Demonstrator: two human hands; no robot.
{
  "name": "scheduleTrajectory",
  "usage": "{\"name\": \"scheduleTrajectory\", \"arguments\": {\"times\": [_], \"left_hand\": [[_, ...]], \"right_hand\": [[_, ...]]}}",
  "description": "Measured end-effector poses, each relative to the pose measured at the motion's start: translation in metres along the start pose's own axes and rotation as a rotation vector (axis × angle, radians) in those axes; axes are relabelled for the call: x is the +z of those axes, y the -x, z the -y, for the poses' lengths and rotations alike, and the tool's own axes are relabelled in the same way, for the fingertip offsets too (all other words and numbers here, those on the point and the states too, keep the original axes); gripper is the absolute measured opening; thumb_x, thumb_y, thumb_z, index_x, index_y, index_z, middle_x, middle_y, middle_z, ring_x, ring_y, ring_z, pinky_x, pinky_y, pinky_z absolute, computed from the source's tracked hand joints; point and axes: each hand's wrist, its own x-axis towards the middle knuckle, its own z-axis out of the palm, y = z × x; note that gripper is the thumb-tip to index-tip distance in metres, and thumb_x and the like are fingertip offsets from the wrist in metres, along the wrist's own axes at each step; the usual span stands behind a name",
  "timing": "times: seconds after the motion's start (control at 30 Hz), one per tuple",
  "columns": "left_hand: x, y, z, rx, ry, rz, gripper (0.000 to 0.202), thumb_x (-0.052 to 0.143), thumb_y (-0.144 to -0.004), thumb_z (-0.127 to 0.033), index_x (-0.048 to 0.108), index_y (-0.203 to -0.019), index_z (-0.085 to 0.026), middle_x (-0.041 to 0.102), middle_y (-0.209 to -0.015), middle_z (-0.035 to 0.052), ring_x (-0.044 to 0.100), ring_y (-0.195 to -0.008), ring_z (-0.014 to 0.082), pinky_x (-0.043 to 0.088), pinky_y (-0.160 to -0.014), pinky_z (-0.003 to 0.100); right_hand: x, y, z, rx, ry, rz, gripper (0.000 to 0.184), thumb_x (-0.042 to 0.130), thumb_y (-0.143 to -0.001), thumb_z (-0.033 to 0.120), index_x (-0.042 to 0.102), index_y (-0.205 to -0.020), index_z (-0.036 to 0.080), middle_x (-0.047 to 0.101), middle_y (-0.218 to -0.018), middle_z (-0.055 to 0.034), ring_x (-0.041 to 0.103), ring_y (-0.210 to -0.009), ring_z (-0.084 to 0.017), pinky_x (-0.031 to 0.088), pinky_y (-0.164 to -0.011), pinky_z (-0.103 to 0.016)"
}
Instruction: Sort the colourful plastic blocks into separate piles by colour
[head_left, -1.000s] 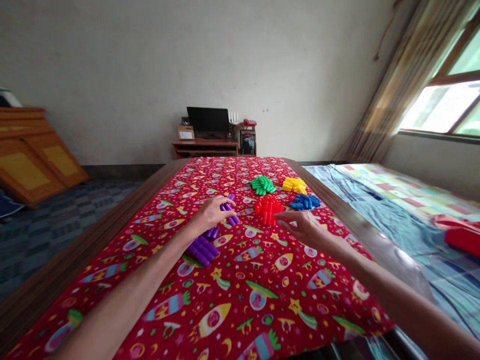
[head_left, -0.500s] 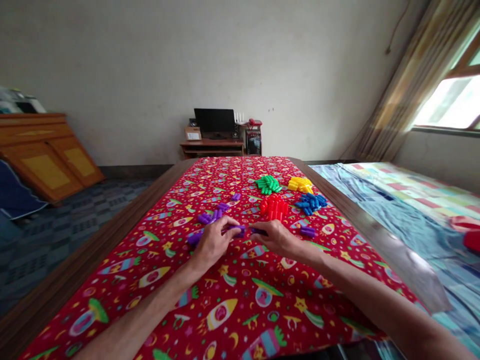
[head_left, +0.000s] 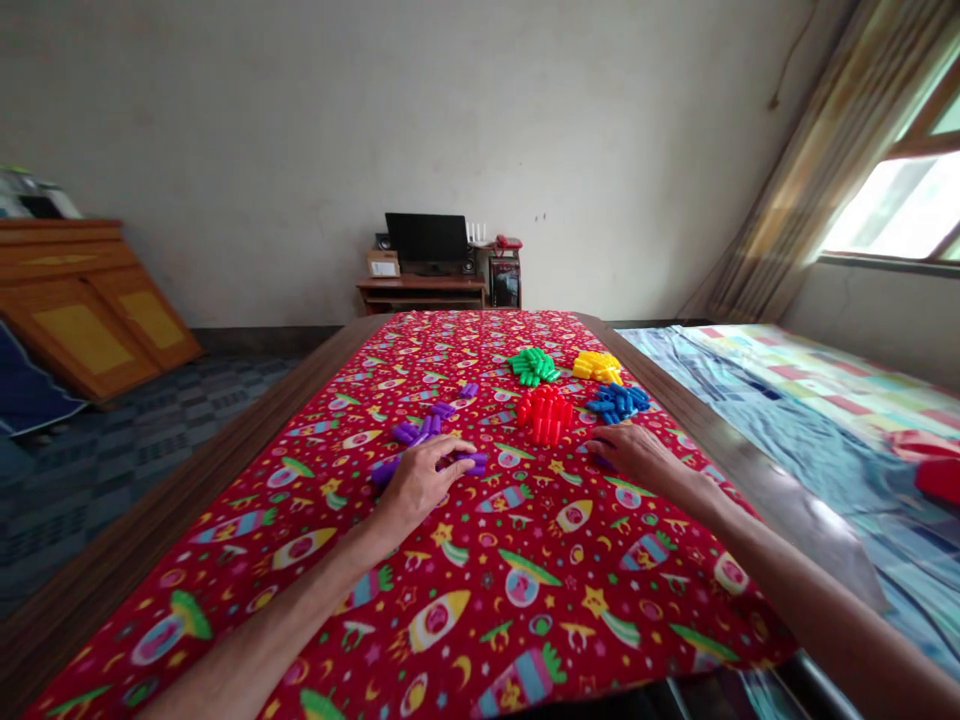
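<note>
My left hand is closed around short purple plastic tubes, whose ends stick out past my fingertips. Just left of and beyond that hand lie more loose purple tubes, some partly covered by it. Off to the right, my right hand is low over the cloth, its fingers curled on a purple tube that they mostly hide. Between the hands and a little farther away sits a pile of red tubes. Blue tubes are heaped just beyond my right hand.
Green tubes and yellow tubes form two piles farther back. A red patterned cloth covers the brown table. A bed stands at the right, a wooden cabinet at the left, and a desk with a monitor ahead.
My right hand has moved right, from beside my left hand to the purple tube lying near the blue pile. My left hand has stayed nearly in place.
</note>
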Motion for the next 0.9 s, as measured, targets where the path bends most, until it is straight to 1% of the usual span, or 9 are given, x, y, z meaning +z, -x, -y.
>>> {"name": "scheduleTrajectory", "arguments": {"times": [0.13, 0.27, 0.37, 0.47, 0.57, 0.67, 0.73, 0.8, 0.9], "left_hand": [[0.001, 0.001, -0.001, -0.052, 0.077, 0.021, 0.016, 0.062, -0.080, -0.033, 0.070, -0.090, -0.023, 0.075, -0.092, 0.0030, 0.069, -0.082, 0.0205, 0.056, -0.077, 0.031], [0.005, 0.003, -0.008, -0.110, 0.144, 0.058, 0.019, 0.063, -0.080, -0.036, 0.067, -0.092, -0.022, 0.075, -0.091, 0.0032, 0.070, -0.082, 0.0218, 0.057, -0.076, 0.033], [0.008, 0.006, -0.012, -0.132, 0.187, 0.116, 0.022, 0.063, -0.081, -0.041, 0.065, -0.093, -0.022, 0.074, -0.089, 0.0032, 0.071, -0.080, 0.0223, 0.058, -0.073, 0.032], [0.008, 0.008, -0.011, -0.099, 0.173, 0.149, 0.022, 0.060, -0.084, -0.041, 0.063, -0.095, -0.022, 0.073, -0.090, 0.0036, 0.071, -0.083, 0.0223, 0.058, -0.073, 0.031], [-0.001, 0.004, -0.001, 0.002, 0.006, 0.111, 0.023, 0.055, -0.088, -0.039, 0.063, -0.101, -0.023, 0.072, -0.101, 0.0057, 0.068, -0.095, 0.0233, 0.055, -0.085, 0.034], [-0.017, -0.001, 0.019, 0.096, -0.214, 0.122, 0.029, 0.051, -0.090, -0.040, 0.064, -0.109, -0.022, 0.067, -0.116, 0.0083, 0.062, -0.110, 0.0256, 0.048, -0.100, 0.039], [-0.025, -0.002, 0.037, 0.104, -0.324, 0.157, 0.033, 0.049, -0.091, -0.041, 0.064, -0.112, -0.020, 0.065, -0.120, 0.0099, 0.059, -0.114, 0.0263, 0.045, -0.103, 0.040], [-0.030, 0.000, 0.053, 0.098, -0.412, 0.186, 0.035, 0.050, -0.090, -0.041, 0.064, -0.113, -0.019, 0.064, -0.121, 0.0105, 0.058, -0.115, 0.0264, 0.044, -0.105, 0.041], [-0.031, 0.003, 0.065, 0.102, -0.491, 0.210, 0.032, 0.052, -0.089, -0.037, 0.065, -0.112, -0.021, 0.064, -0.119, 0.0089, 0.058, -0.113, 0.0255, 0.044, -0.105, 0.040]], "right_hand": [[-0.013, 0.001, 0.016, -0.051, -0.057, -0.048, 0.027, 0.041, -0.096, 0.020, 0.064, -0.082, 0.014, 0.067, -0.075, -0.0086, 0.057, -0.063, -0.014, 0.037, -0.059, -0.026], [-0.024, -0.003, 0.061, -0.270, -0.281, -0.149, 0.025, 0.043, -0.098, 0.028, 0.066, -0.101, 0.016, 0.070, -0.087, -0.0100, 0.060, -0.071, -0.015, 0.041, -0.064, -0.026], [-0.016, -0.013, 0.100, -0.408, -0.390, -0.103, 0.029, 0.050, -0.095, 0.032, 0.061, -0.118, 0.018, 0.071, -0.095, -0.0102, 0.061, -0.075, -0.016, 0.042, -0.064, -0.026], [-0.005, -0.028, 0.117, -0.436, -0.402, -0.037, 0.020, 0.051, -0.095, 0.023, 0.065, -0.107, 0.015, 0.071, -0.084, -0.0073, 0.059, -0.067, -0.013, 0.038, -0.059, -0.023], [-0.006, -0.036, 0.097, -0.339, -0.376, -0.095, 0.017, 0.052, -0.093, 0.019, 0.068, -0.097, 0.015, 0.071, -0.081, -0.0064, 0.059, -0.065, -0.012, 0.036, -0.059, -0.022], [-0.015, -0.029, 0.051, -0.173, -0.301, -0.203, 0.020, 0.050, -0.093, 0.022, 0.069, -0.098, 0.017, 0.072, -0.083, -0.0060, 0.062, -0.068, -0.013, 0.038, -0.061, -0.022], [-0.017, -0.018, 0.017, -0.059, -0.224, -0.254, 0.021, 0.050, -0.092, 0.024, 0.070, -0.099, 0.018, 0.073, -0.089, -0.0069, 0.064, -0.073, -0.015, 0.040, -0.062, -0.023], [-0.015, -0.003, -0.009, 0.046, -0.147, -0.269, 0.024, 0.050, -0.091, 0.028, 0.071, -0.098, 0.018, 0.073, -0.082, -0.0070, 0.064, -0.069, -0.017, 0.040, -0.060, -0.024], [-0.006, 0.017, -0.029, 0.105, -0.101, -0.240, 0.029, 0.047, -0.092, 0.034, 0.072, -0.093, 0.018, 0.071, -0.074, -0.0069, 0.062, -0.064, -0.017, 0.037, -0.058, -0.025]]}}
